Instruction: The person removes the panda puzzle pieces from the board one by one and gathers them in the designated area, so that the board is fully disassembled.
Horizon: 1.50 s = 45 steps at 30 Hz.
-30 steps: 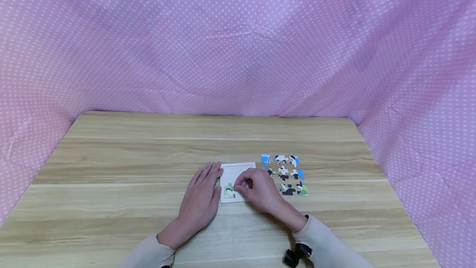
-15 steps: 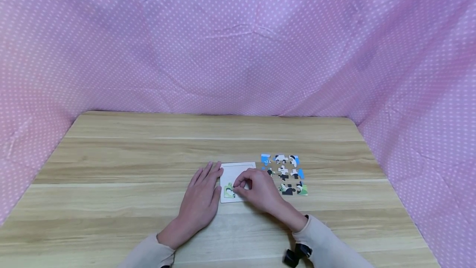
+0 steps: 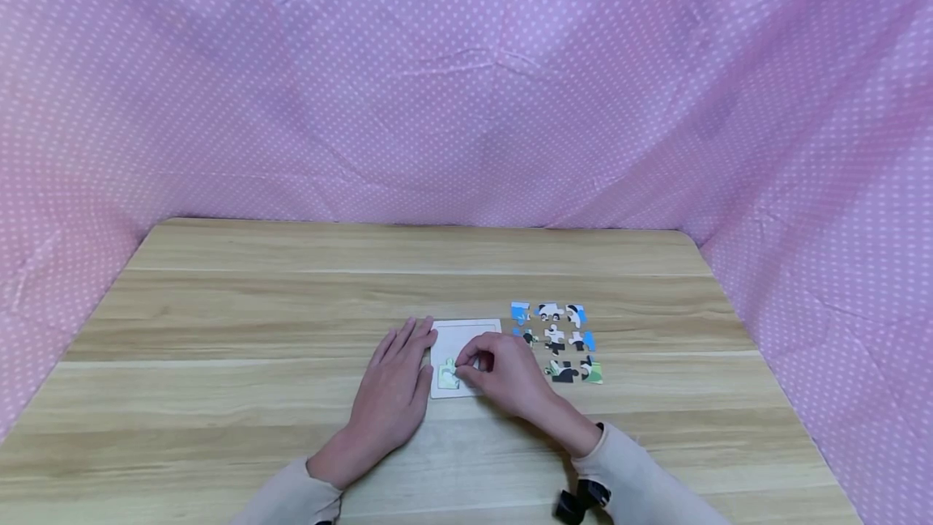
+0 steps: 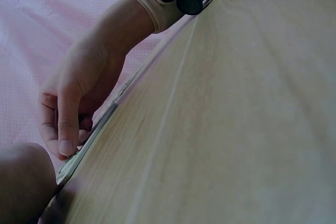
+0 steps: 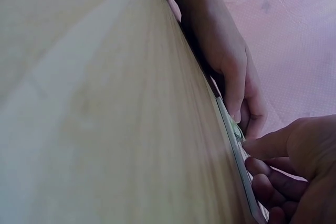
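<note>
A white puzzle tray [image 3: 466, 334] lies on the wooden table, with a thin line drawn inside its border. Along its left edge rests my left hand [image 3: 392, 395], palm down, fingers straight and touching the rim. Between thumb and forefinger, my right hand [image 3: 510, 371] pinches the right side of a green-and-white jigsaw piece [image 3: 446, 376] at the tray's lower left corner. That piece looks pale and shiny, and a tilt is hard to judge. In the right wrist view the right fingertips [image 5: 253, 145] meet a green bit of it. The right hand covers the tray's lower right part.
To the right of the tray lie several loose panda jigsaw pieces, among them a blue corner piece [image 3: 520, 312], a panda-face piece [image 3: 550, 312] and a green corner piece [image 3: 594, 373]. A pink dotted cloth [image 3: 466, 104] hangs behind the table [image 3: 255, 306].
The pinched jigsaw piece has shifted very slightly left and now looks paler and shinier. My right fingers have moved a little left with it. My left hand stays in place.
</note>
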Each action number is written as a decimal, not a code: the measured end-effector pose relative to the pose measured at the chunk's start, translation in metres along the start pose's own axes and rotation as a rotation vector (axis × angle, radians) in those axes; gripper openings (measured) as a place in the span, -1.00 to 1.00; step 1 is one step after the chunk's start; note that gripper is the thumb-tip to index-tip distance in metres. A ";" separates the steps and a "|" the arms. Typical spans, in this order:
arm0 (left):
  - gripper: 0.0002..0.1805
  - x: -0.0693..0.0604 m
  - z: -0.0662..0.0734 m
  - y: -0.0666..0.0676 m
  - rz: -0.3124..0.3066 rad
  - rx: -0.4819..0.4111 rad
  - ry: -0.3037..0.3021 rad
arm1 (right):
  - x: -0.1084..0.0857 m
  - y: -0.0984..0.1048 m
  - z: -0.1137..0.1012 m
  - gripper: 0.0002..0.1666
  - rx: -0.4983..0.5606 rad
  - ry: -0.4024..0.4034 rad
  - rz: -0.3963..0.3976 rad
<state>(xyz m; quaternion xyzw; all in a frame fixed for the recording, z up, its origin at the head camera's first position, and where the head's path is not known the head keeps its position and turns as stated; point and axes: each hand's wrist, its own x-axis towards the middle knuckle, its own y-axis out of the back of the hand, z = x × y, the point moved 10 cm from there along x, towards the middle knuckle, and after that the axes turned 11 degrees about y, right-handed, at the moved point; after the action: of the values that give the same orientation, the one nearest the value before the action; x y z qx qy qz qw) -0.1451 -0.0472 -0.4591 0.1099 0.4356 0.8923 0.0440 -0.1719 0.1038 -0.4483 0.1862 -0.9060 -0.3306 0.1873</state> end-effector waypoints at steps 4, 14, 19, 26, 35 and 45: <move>-0.50 0.000 0.000 0.000 0.001 0.003 -0.001 | 0.000 0.000 -0.001 -0.84 0.009 0.007 0.001; -0.49 -0.001 -0.001 -0.002 -0.013 0.010 0.008 | -0.002 0.001 -0.002 -0.85 0.033 0.008 0.006; -0.49 -0.001 0.000 -0.002 -0.015 0.010 0.010 | -0.001 0.001 -0.003 -0.83 0.036 -0.002 0.005; -0.49 -0.001 -0.001 -0.001 -0.008 0.008 0.010 | -0.002 0.000 0.000 -0.82 0.093 -0.034 0.006; -0.49 0.000 0.000 -0.001 0.000 0.004 0.011 | -0.003 0.001 0.002 -0.85 0.143 -0.035 0.027; -0.49 0.001 0.000 -0.001 -0.004 0.009 0.013 | -0.004 0.008 0.005 -0.85 0.192 -0.068 0.055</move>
<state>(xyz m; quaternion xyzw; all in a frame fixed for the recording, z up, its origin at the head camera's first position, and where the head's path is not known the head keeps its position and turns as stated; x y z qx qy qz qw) -0.1457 -0.0466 -0.4597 0.1035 0.4402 0.8909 0.0427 -0.1721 0.1138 -0.4478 0.1670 -0.9442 -0.2429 0.1470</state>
